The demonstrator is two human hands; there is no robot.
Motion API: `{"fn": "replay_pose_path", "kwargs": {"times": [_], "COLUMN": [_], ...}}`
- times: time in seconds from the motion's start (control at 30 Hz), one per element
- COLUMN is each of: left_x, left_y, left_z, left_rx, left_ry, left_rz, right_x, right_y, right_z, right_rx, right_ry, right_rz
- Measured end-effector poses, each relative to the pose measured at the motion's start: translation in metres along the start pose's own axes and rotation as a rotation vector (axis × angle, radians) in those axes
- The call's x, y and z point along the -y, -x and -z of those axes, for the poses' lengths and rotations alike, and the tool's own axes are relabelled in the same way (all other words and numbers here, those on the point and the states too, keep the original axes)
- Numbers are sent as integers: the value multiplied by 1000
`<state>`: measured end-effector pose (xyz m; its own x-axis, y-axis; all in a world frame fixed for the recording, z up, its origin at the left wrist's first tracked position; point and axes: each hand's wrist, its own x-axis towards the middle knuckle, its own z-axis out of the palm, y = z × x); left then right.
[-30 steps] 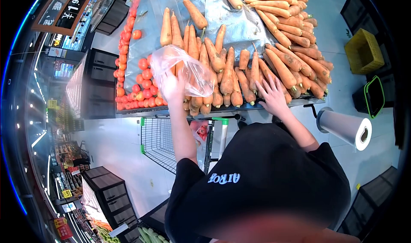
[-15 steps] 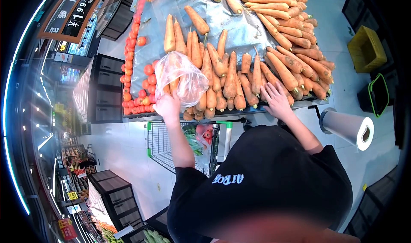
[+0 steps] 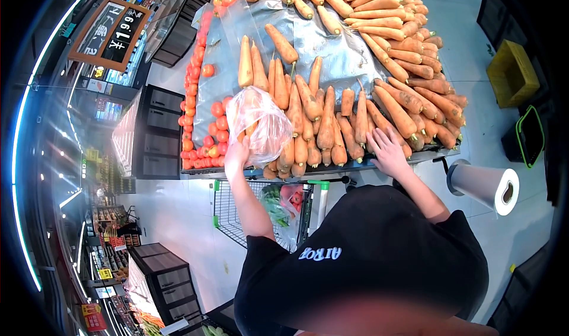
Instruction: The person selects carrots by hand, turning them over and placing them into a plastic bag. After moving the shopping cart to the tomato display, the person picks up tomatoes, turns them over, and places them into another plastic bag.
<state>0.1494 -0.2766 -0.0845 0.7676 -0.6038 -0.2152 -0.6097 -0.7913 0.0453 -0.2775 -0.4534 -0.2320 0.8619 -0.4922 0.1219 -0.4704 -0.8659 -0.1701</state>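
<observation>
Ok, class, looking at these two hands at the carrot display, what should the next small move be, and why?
Probably the right hand should close its grip on a carrot by its fingertips. The fingers look spread and reach the front of the carrot heap, and that hand seems to hold nothing, while the left hand has the clear bag.

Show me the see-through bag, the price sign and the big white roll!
See-through bag (image 3: pixel 267 136): head view, its bulging middle.
Price sign (image 3: pixel 122 35): head view, its black board.
White roll (image 3: pixel 481 182): head view, its long side.
</observation>
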Motion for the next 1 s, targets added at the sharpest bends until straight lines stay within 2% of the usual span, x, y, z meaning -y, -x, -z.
{"fn": "replay_pose_path", "kwargs": {"times": [0.03, 0.07, 0.17, 0.3, 0.4, 0.5, 0.63, 0.7, 0.73, 0.83, 0.93, 1.0], "left_x": [0, 11, 12, 0, -4, -13, -6, -36, -39, -37, -31, -28], "left_y": [6, 0, 0, 14, 16, 27, 26, 52, 50, 48, 36, 31], "left_z": [1, -12, -13, 0, -9, -1, -27, -10, -7, -18, -27, -24], "left_rx": [9, -67, -27, 107, -9, 28, -320, -498, -422, -628, -813, -681], "left_ry": [44, 58, 91, 27, 41, 154, 80, 53, 69, 350, 527, 572], "left_rz": [-17, -16, 30, -52, -28, 39, 76, 119, 189, 19, -53, -99], "right_x": [0, -1, -1, -1, -1, -2, -3, -3, -3, -3, -5, -5], "right_y": [0, 1, 0, 1, 1, 1, 1, 1, 1, 1, 2, 2], "right_z": [-1, -2, -3, -5, -6, -6, -7, -6, -6, -5, -9, -7], "right_rx": [-6, -11, -20, -31, -39, -28, -15, -14, -10, -8, -23, -24], "right_ry": [0, -1, 3, -11, -19, 1, 20, 38, 38, 53, 48, 39], "right_rz": [0, 1, 4, 5, 6, 8, 12, 18, 20, 26, 35, 37]}}
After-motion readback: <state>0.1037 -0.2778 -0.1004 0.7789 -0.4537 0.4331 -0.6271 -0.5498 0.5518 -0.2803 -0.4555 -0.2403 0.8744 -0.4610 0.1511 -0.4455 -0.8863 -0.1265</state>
